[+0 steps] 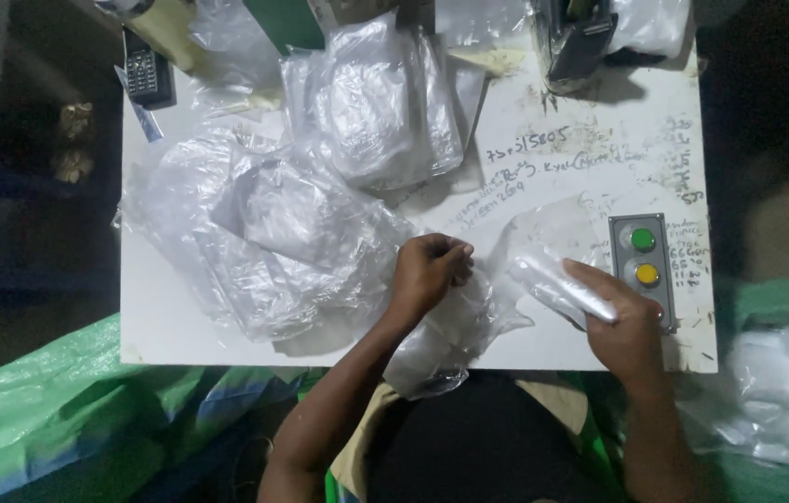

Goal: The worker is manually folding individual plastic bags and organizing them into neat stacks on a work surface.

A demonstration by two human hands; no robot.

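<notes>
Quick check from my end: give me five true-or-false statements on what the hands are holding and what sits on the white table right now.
1. The left hand pinches a clear plastic bag. True.
2. The right hand rests on the green button. False: it holds a rolled clear plastic piece beside the button box.
3. The button box has a green button above a yellow one. True.
4. The calculator lies at the table's near right corner. False: it lies at the far left corner.
5. A pile of clear bags lies left of the left hand. True.
</notes>
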